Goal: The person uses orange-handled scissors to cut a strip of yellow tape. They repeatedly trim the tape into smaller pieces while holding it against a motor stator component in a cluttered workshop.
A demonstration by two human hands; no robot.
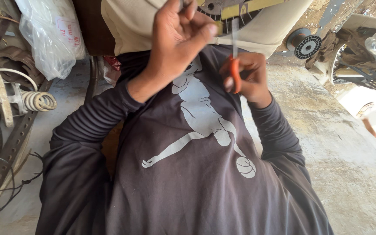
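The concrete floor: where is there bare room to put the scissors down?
The concrete floor beside the right hand, below the black spool, is bare. A narrower strip lies between the plastic bag and the left sleeve. The far left is crowded with a spring and belt.

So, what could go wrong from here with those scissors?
1. The scissors in the right hand point blade-up, close beside the left hand. A slip could nick its fingertips.
2. The left hand seems to pinch a small pale piece in mid-air. If it slips from that grip it may be hard to find.
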